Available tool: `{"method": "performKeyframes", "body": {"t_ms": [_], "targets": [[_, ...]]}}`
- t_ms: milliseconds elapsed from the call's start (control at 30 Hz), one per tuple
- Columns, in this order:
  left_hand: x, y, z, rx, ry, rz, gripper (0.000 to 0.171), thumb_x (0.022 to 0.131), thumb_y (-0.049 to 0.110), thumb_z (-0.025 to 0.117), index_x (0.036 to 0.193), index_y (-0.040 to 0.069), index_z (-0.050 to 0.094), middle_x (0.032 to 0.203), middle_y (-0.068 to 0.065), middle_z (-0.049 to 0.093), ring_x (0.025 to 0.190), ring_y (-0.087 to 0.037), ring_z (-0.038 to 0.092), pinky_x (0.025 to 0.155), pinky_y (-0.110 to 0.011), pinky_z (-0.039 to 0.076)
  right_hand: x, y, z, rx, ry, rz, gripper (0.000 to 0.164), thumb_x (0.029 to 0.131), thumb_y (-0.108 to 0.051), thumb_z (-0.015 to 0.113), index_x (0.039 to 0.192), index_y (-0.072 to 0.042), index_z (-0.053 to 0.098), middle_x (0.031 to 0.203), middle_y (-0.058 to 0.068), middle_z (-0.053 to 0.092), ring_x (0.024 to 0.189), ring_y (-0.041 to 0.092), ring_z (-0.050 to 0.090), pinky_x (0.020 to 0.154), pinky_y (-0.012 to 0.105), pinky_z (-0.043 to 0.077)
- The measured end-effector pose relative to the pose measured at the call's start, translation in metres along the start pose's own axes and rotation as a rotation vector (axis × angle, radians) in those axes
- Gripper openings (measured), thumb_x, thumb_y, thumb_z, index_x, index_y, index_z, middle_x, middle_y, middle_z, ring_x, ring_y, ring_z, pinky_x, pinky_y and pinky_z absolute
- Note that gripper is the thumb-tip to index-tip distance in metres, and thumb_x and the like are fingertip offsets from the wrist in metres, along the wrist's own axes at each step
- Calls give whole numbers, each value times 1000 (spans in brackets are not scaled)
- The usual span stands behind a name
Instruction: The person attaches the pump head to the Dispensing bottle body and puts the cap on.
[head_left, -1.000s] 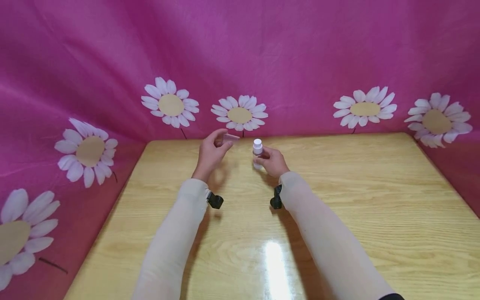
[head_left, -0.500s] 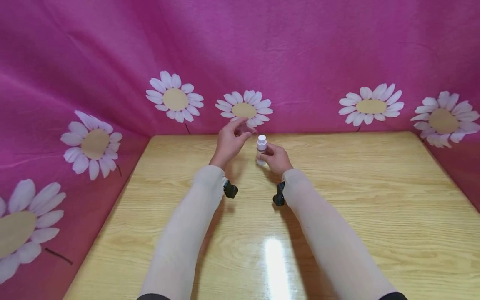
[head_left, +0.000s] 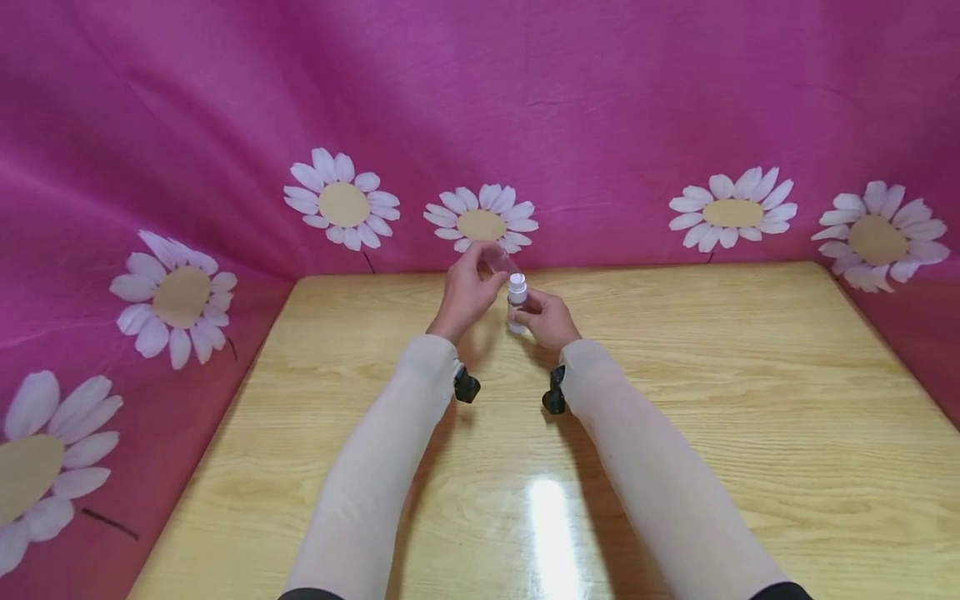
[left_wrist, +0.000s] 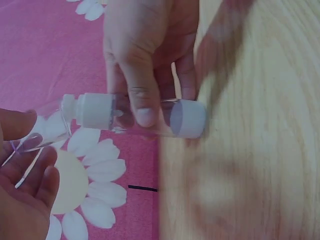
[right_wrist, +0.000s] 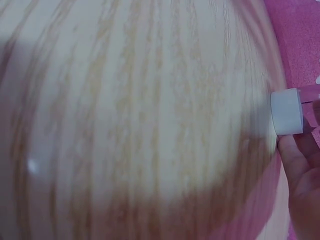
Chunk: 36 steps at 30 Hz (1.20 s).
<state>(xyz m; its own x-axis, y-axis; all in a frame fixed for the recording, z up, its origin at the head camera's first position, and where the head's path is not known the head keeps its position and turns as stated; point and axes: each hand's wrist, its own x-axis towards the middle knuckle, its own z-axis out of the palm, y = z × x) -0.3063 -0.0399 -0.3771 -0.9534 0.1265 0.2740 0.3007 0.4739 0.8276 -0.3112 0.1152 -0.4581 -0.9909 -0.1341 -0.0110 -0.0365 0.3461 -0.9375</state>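
Observation:
My right hand point(head_left: 551, 321) grips a small clear bottle upright at the far middle of the table. The bottle point(left_wrist: 97, 111) has a white collar and pump top and a white base; the thumb lies across its clear body in the left wrist view. Between thumb and fingers, my left hand point(head_left: 467, 292) holds a clear cap point(left_wrist: 52, 122), tilted, its mouth right at the pump top. The right wrist view catches only the white bottle base point(right_wrist: 286, 112) and part of the right hand point(right_wrist: 305, 185) at its right edge.
The wood-grain table point(head_left: 712, 433) ends just behind the hands against a pink curtain point(head_left: 600, 125) printed with large daisies, which also rises at both sides. A black wrist camera point(head_left: 467, 386) sits on the left sleeve, another wrist camera point(head_left: 554, 392) on the right.
My left hand has moved right with the clear cap, from a spot left of the bottle to its top. The right hand keeps holding the bottle in nearly the same place.

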Motion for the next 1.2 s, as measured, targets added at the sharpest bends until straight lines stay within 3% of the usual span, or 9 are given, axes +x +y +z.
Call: {"method": "performKeyframes", "body": {"t_ms": [133, 467, 900, 1200], "targets": [[0, -3, 5, -8, -38, 35, 31, 92, 5, 66, 122, 10, 60, 112, -10, 66, 104, -22, 60, 95, -35, 51, 1, 1, 2, -26, 10, -16, 46, 93, -7, 66, 138, -7, 58, 130, 20, 66, 124, 31, 61, 105, 42, 49], [0, -9, 17, 130, -85, 108, 34, 91, 4, 67, 124, 5, 64, 119, -13, 69, 107, -27, 66, 94, -37, 53, -2, 8, 1, -13, -16, -40, 46, 94, -4, 64, 139, -6, 56, 131, 21, 65, 124, 32, 61, 105, 43, 49], [-5, -14, 21, 128, -134, 57, 37, 93, 4, 65, 130, 6, 61, 126, -12, 65, 111, -27, 63, 96, -38, 54, -2, 5, 1, -26, -30, -45, 38, 95, -7, 63, 133, -5, 62, 130, 20, 65, 125, 33, 61, 105, 43, 50], [-6, -19, 24, 50, -147, 20, 38, 95, 5, 64, 132, 10, 59, 125, -13, 65, 110, -30, 65, 94, -39, 55, -3, 6, 0, -72, -18, -43, 32, 95, -10, 64, 127, -5, 65, 129, 19, 66, 124, 33, 62, 103, 43, 51]]}}
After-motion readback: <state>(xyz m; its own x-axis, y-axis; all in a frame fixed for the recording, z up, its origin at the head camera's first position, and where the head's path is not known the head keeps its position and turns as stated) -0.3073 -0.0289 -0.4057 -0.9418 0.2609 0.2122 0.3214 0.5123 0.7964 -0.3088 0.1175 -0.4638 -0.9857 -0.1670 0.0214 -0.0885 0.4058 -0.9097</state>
